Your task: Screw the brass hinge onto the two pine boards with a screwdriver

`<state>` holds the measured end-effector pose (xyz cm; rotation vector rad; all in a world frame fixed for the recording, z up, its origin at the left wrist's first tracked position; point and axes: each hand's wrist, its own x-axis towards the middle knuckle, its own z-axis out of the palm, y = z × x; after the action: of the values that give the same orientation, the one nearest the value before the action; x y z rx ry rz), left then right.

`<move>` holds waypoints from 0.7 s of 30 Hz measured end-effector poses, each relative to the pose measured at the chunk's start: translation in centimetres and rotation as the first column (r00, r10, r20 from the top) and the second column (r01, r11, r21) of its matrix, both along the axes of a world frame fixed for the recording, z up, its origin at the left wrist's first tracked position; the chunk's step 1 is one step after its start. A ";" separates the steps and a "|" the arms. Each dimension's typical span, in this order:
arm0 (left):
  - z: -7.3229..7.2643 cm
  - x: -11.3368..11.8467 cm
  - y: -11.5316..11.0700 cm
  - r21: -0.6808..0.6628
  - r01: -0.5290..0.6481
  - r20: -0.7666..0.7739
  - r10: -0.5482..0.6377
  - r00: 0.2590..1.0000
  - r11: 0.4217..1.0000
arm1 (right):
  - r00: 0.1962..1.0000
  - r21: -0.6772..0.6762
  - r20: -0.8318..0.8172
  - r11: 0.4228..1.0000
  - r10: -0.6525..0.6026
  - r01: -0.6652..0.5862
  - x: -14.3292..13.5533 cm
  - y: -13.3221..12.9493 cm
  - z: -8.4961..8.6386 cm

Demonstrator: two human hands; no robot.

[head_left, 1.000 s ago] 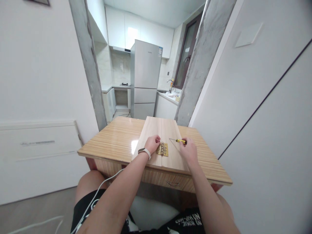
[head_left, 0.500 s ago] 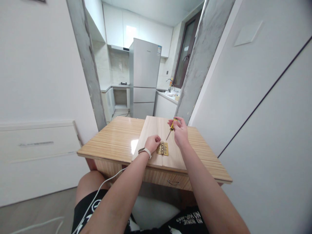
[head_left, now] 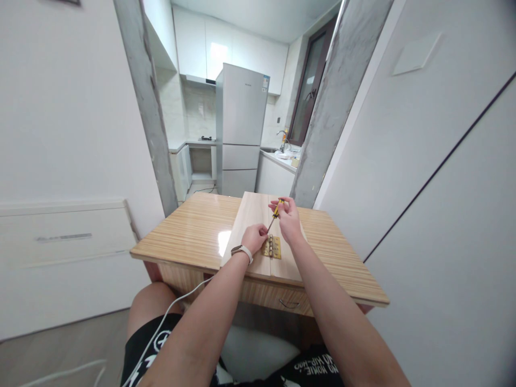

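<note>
A brass hinge [head_left: 275, 247] lies across the seam between two pale wooden boards [head_left: 245, 215]. My right hand [head_left: 289, 219] holds a yellow and black screwdriver [head_left: 278, 210] by its handle, the shaft slanting down to the left. The screwdriver's tip is by the fingertips of my left hand [head_left: 255, 237], at the hinge's upper left corner. My left fingers are pinched together there; anything between them is too small to make out. A watch with a pale band is on my left wrist.
The boards lie on a wood-grain table [head_left: 193, 226] with a drawer handle [head_left: 288, 304] at its front. A white cable [head_left: 173, 306] hangs over my left leg. Beyond the table stand a fridge [head_left: 242, 107] and a sink counter [head_left: 278, 172].
My right hand has moved left with the screwdriver, bringing its tip to my left fingertips. My left hand stays beside the hinge. The whole view has shifted slightly.
</note>
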<state>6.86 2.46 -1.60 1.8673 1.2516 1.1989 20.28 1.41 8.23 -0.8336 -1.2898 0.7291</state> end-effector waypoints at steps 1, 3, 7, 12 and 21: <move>0.0 0.0 0.0 0.000 -0.001 0.001 0.001 1.000 1.000 | 1.000 0.001 -0.008 1.000 0.006 -0.006 0.0 0.1 -0.1; -0.1 0.0 0.0 0.001 -0.004 -0.002 0.004 1.000 1.000 | 0.999 0.001 -0.026 0.999 0.037 -0.037 0.1 0.2 -0.2; 0.1 0.0 -0.2 -0.004 -0.006 -0.014 0.006 1.000 1.000 | 0.991 -0.017 0.028 0.991 0.134 -0.133 0.4 0.3 0.4; 0.4 0.0 -0.3 -0.007 -0.011 -0.027 0.011 1.000 1.000 | 0.952 -0.063 0.239 0.981 0.192 -0.182 0.8 0.6 2.1; 0.5 -0.1 -0.3 -0.004 -0.008 -0.035 0.008 0.999 1.000 | 0.887 0.043 0.462 0.999 -0.021 0.001 1.0 1.4 2.5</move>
<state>6.73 2.14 -1.07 1.8898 1.2800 1.1715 21.25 2.83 10.72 -1.0189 -1.7186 0.5042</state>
